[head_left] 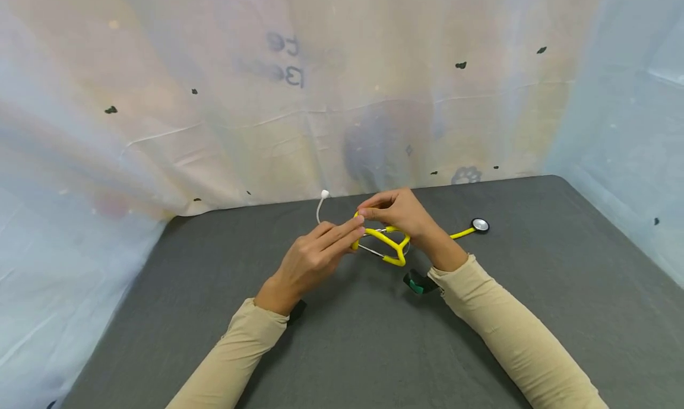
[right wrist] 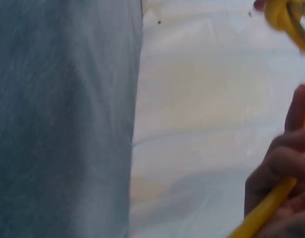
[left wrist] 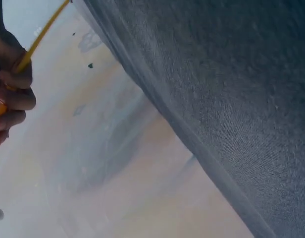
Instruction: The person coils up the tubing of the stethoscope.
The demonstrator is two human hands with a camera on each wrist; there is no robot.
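A stethoscope with yellow tubing (head_left: 399,256) is held folded in a loop just above the table, between both hands. My left hand (head_left: 312,257) grips the bundle from the left, its fingers reaching over the tubing. From the right, my right hand (head_left: 402,218) pinches the tubing between thumb and fingers, close to the left fingertips. The round chest piece (head_left: 480,225) sticks out past the right wrist on a length of tube. A white ear tip (head_left: 325,193) points up beyond the left hand. In the right wrist view, curled fingers (right wrist: 286,161) hold yellow tube (right wrist: 266,208).
The grey table (head_left: 347,349) spreads under both arms. Behind its far edge hangs a pale patterned sheet (head_left: 342,100), with bluish sheeting (head_left: 630,130) on the right side. A black device with a green patch (head_left: 417,283) sits by the right wrist.
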